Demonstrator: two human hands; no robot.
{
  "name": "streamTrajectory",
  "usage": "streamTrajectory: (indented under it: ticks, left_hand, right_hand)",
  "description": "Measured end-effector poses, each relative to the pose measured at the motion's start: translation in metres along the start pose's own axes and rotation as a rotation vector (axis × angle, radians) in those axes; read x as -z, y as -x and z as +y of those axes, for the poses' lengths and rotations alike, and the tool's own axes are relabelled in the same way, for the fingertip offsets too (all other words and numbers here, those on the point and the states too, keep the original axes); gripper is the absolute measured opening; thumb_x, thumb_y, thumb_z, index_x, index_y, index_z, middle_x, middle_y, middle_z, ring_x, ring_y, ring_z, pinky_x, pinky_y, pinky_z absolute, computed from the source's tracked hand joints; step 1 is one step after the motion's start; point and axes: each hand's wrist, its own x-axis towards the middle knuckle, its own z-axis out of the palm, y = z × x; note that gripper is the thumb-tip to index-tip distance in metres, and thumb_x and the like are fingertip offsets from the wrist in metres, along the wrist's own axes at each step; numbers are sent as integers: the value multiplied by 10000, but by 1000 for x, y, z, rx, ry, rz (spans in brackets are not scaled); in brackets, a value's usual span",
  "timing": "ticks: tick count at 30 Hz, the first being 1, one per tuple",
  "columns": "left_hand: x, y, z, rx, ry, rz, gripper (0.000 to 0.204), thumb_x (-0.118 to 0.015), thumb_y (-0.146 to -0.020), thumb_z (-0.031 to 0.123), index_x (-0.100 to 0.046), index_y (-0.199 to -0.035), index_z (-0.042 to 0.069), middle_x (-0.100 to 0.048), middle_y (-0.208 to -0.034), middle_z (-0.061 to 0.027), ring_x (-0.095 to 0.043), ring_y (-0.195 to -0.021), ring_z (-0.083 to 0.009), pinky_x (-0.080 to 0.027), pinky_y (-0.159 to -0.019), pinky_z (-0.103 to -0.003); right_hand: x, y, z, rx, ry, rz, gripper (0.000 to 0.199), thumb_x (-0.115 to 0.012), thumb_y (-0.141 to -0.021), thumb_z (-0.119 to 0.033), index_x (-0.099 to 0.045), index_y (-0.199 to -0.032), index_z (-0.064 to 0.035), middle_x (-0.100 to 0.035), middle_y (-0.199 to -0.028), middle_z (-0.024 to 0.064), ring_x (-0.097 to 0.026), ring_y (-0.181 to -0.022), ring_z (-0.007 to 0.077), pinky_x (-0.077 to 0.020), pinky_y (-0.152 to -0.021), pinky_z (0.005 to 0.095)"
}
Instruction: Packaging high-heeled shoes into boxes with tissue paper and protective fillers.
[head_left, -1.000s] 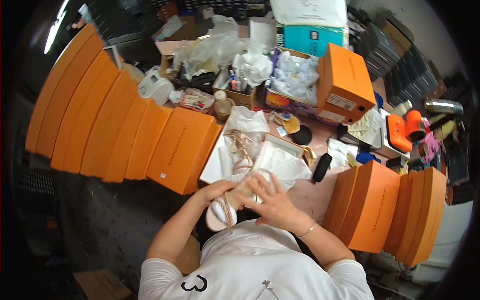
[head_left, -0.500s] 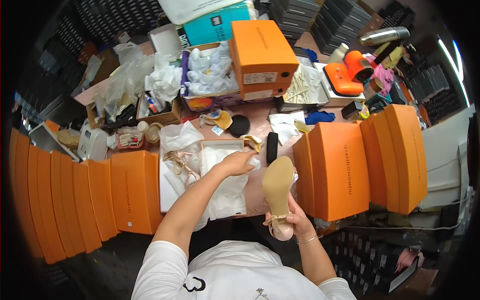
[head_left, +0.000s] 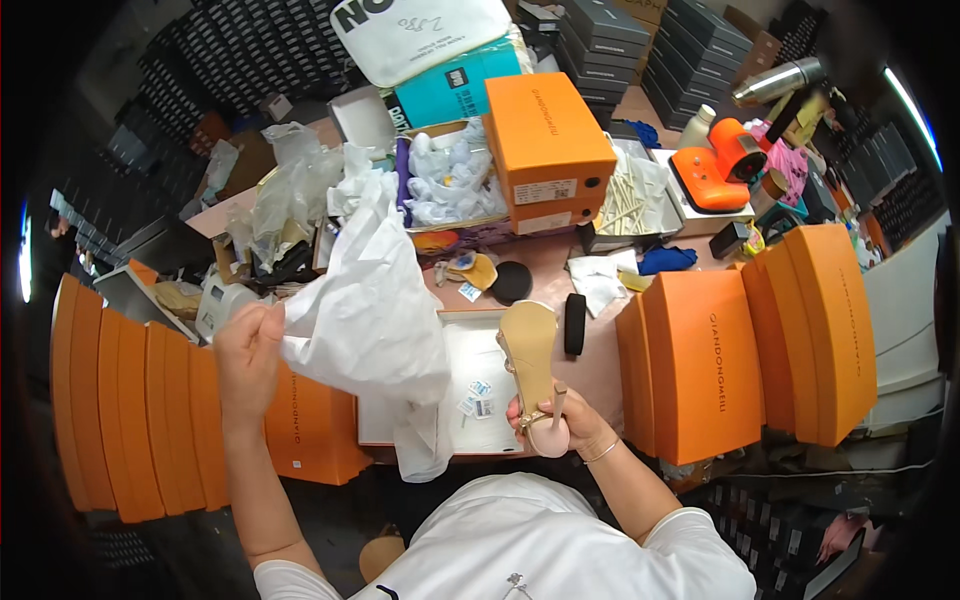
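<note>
My left hand (head_left: 250, 350), raised at the left, is closed on a corner of white tissue paper (head_left: 370, 290). The sheet hangs crumpled over the left part of an open white shoebox (head_left: 485, 350). Small blue-and-white printed slips (head_left: 480, 400) lie on the box's bare bottom. At the right of this box, my right hand (head_left: 575, 425) grips a beige high-heeled sandal (head_left: 530, 350) by its heel end. Its tan sole faces up and the toe points away from me. The other sandal seen earlier is hidden behind the paper.
Orange shoeboxes stand in rows at the left (head_left: 170, 420) and right (head_left: 700, 365). Beyond the open box lie a black round pad (head_left: 513, 283), a black brush-like block (head_left: 574, 324) and a blue cloth (head_left: 667, 261). An orange device (head_left: 712, 180) stands at the back right.
My left hand has taken hold of the tissue paper and pulled it up and left, baring the box bottom. My right hand has turned the sandal and brought it left over the box's edge.
</note>
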Motion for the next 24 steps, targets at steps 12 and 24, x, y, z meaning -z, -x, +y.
streamTrajectory:
  ticks: [12,24]
  left_hand:
    - [-111,64,-44,-227,-289,-165,83,-644,-716,27,-571,-753,10,-583,-843,-121,-565,-828,-307,-464,-710,-382]
    - [-162,80,-21,-352,-157,-264,467,-595,-721,-38,-564,-1184,20,-581,-1097,-140,-613,-943,-310,-520,-770,-374]
  right_hand:
    - [6,-10,-2,-143,-185,-51,509,-529,-844,-171,-376,-1315,-54,-571,-1052,189,-571,-999,300,-532,-831,471]
    - [-37,36,-34,-331,822,-109,885,-600,-854,-186,-21,-1495,4,-489,-1218,140,-489,-1101,168,-375,-951,261]
